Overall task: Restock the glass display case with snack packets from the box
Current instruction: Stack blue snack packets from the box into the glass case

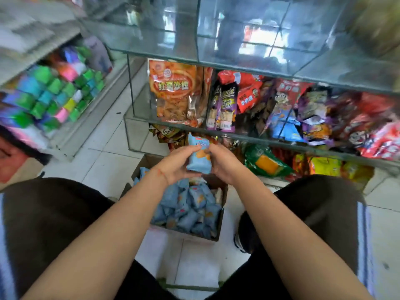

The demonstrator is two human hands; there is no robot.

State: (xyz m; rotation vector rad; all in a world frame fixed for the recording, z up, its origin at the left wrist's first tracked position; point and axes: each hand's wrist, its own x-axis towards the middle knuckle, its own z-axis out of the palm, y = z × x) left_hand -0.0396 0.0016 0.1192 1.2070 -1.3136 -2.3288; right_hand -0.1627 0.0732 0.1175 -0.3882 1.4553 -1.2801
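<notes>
1. Pale floor tiles (104, 148) spread below a glass display case (249, 59), which stands just beyond the hands.
2. Both hands meet above a cardboard box (220, 215) on the floor, between the person's dark-trousered knees.
3. Left hand (179, 163) curls its fingers around the left side of a light blue snack packet (199, 156); right hand (223, 163) grips the right side of the same packet.
4. This packet is held upright, just in front of the case's lower shelf edge.
5. Beneath the hands, the box is full of matching blue packets (190, 211).
6. Beyond the hands, the case's middle shelf holds a large orange bag (173, 89) and purple packets (225, 107); to the right lie mixed red and blue packets, blurred.
7. Right of the hands, a green bag (266, 161) lies on the lower shelf.
8. Far left of the hands, a shelf carries colourful small boxes (56, 94).
</notes>
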